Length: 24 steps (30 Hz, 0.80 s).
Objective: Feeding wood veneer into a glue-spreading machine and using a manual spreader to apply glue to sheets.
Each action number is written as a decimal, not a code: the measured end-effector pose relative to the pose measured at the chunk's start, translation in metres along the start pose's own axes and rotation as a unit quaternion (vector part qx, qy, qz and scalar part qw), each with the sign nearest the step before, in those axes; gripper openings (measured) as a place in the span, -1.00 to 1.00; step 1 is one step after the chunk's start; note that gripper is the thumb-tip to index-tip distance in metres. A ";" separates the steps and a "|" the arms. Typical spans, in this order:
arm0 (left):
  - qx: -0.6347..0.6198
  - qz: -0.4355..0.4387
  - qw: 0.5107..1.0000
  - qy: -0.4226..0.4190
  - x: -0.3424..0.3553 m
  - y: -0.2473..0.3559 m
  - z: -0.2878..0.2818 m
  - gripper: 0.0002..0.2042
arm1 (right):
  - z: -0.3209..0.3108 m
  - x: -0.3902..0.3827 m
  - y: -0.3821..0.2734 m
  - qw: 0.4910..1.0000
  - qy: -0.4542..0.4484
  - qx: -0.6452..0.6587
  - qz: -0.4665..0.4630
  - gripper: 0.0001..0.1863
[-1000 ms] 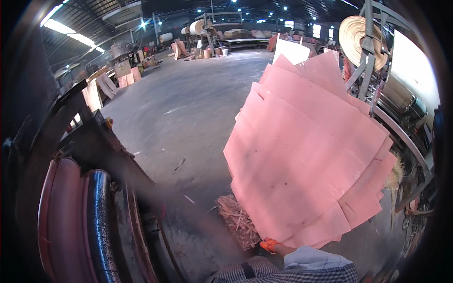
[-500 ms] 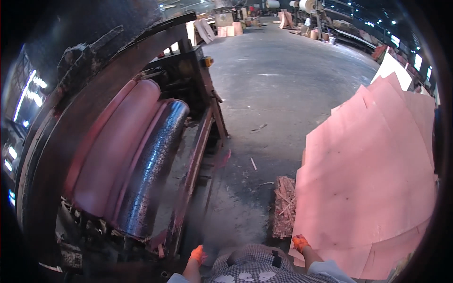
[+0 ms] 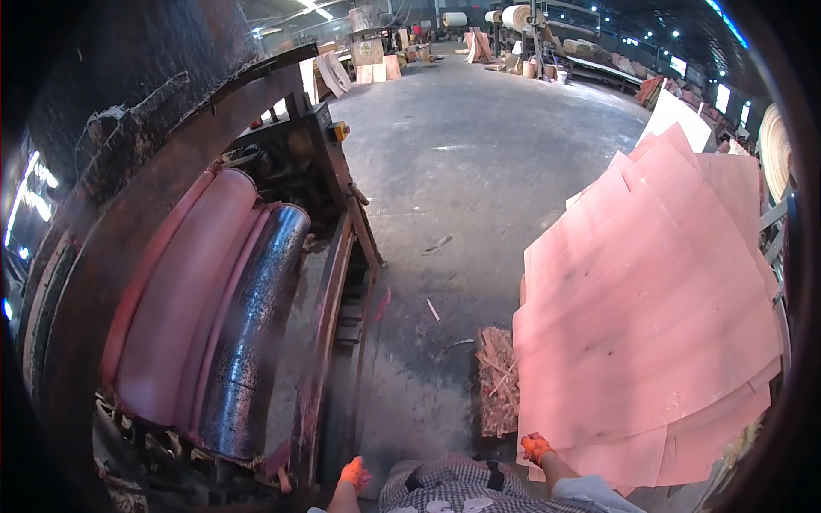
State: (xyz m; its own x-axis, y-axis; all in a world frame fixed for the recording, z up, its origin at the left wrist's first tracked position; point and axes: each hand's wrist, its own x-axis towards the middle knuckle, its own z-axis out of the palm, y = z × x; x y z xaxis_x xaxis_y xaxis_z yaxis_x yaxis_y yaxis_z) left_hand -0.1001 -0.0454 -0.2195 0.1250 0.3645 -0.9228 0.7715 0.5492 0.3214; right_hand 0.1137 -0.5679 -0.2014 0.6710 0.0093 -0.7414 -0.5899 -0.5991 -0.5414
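My left hand (image 3: 354, 474), in an orange glove, hangs low beside a machine with pink rollers (image 3: 184, 299) and a mottled steel roller (image 3: 252, 333); its fingers are curled, with nothing visible in them. My right hand (image 3: 536, 447), also orange-gloved, is curled at the near left corner of a large fanned stack of pink sheets (image 3: 641, 316); whether it grips an edge is unclear. A pile of splintered scraps (image 3: 496, 376) lies on the floor left of the stack.
The dark machine frame (image 3: 85, 274) fills the left side. Grey concrete floor (image 3: 453, 154) runs back to leaning boards (image 3: 380, 68) and large white rolls (image 3: 517, 17). A white panel (image 3: 671, 120) stands behind the pink stack, with a pale roll (image 3: 774, 154) at the far right.
My view swung left from the stack toward the roller machine, then slightly back right. My left hand came into view low in the middle; my right hand stays by the stack's corner.
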 end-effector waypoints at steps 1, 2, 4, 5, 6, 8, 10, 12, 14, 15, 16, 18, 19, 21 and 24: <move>0.003 0.003 1.000 -0.005 0.001 0.005 0.003 -0.49 | -0.002 0.006 0.013 1.000 0.006 0.002 0.000 -0.59; 0.007 0.004 1.000 -0.009 0.002 0.008 0.004 -0.50 | -0.004 0.012 0.029 0.991 0.003 -0.105 -0.088 -0.58; 0.008 0.006 1.000 -0.012 0.006 0.012 0.003 -0.51 | -0.002 0.020 0.038 0.961 -0.001 -0.212 -0.175 -0.58; 0.002 0.010 1.000 -0.014 0.012 0.011 0.001 -0.51 | 0.001 0.000 0.009 0.991 0.011 -0.104 -0.084 -0.58; 0.000 0.014 1.000 -0.022 0.016 0.013 0.003 -0.52 | -0.001 -0.015 -0.005 1.000 0.028 0.008 0.011 -0.58; 0.000 0.015 1.000 -0.018 0.022 0.015 0.006 -0.48 | 0.000 -0.011 0.000 0.998 0.031 0.026 0.045 -0.54; -0.001 0.016 1.000 -0.014 0.023 0.017 0.009 -0.45 | 0.002 -0.004 0.009 0.995 0.034 0.044 0.079 -0.50; -0.003 0.024 1.000 -0.014 0.020 0.016 0.011 -0.45 | 0.006 0.007 0.023 0.997 0.053 -0.002 0.056 -0.63; -0.005 0.020 1.000 -0.006 0.016 0.015 0.010 -0.46 | 0.011 0.023 0.036 0.998 0.033 0.009 0.057 -0.63; -0.006 0.015 1.000 0.000 0.014 0.015 0.009 -0.46 | 0.012 0.031 0.042 0.998 0.016 0.020 0.059 -0.63; -0.003 0.017 1.000 -0.006 0.010 0.019 0.014 -0.46 | 0.012 0.049 0.071 1.000 0.022 0.005 0.013 -0.62; 0.016 0.012 0.999 -0.033 0.016 0.026 0.032 -0.44 | 0.007 0.084 0.145 0.996 0.051 -0.027 -0.066 -0.61; 0.018 0.013 0.999 -0.027 0.015 0.027 0.029 -0.44 | 0.013 0.081 0.139 0.996 0.046 -0.022 -0.066 -0.61; 0.013 0.028 0.999 -0.015 0.010 0.022 0.023 -0.44 | 0.014 0.057 0.105 0.995 0.045 0.071 0.055 -0.61; -0.006 0.018 1.000 -0.016 0.020 0.009 0.008 -0.49 | 0.008 0.015 0.047 0.992 0.036 0.090 0.077 -0.63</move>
State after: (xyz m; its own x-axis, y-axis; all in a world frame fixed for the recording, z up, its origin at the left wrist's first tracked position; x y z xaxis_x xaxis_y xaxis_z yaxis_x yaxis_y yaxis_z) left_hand -0.0858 -0.0397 -0.2369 0.1724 0.3605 -0.9167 0.7588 0.5448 0.3570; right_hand 0.0927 -0.5896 -0.2407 0.5932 -0.1332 -0.7939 -0.7541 -0.4370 -0.4902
